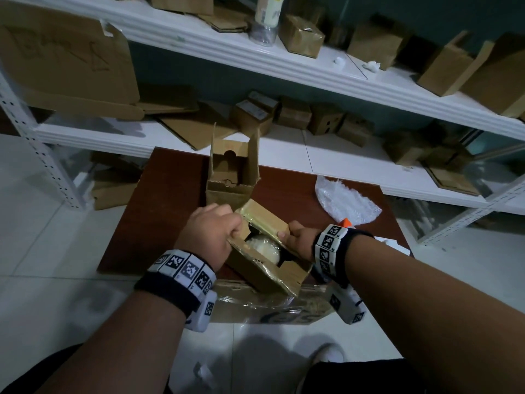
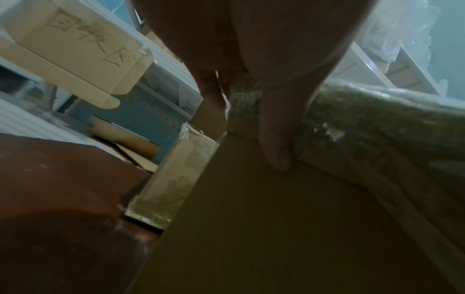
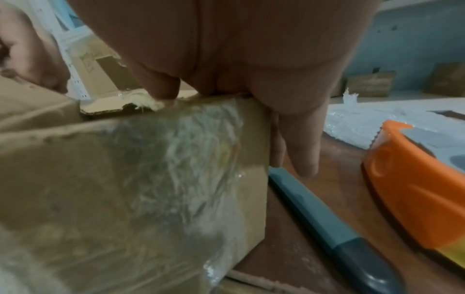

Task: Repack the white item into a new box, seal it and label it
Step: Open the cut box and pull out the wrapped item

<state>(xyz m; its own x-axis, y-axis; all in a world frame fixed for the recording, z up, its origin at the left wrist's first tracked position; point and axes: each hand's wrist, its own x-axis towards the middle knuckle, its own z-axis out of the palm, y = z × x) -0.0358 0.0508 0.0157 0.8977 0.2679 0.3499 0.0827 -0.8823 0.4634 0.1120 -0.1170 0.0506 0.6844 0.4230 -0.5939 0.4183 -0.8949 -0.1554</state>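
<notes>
Surface: a dark reddish-brown table on a pale tiled floor, its far edge against white metal shelving backed by a teal wall.
Shelves: loaded with small cardboard boxes and flattened cardboard.
Writing: a cardboard sign hung at the shelving's left end carries handwritten characters, too slanted to read surely.
Left hand: fingers curled over the left flap of the taped box, thumb pressed along its side.
Right hand: gripping the box's right edge, thumb on the taped flap, fingers down the outer side.
White item: inside the taped box, partly showing between the parted flaps, near the table's front edge.
New box: open and upright, just behind the taped box, toward the far edge.
Around: crumpled clear plastic toward the table's right edge; an orange tape dispenser and a blue-grey pen right of the box.
</notes>
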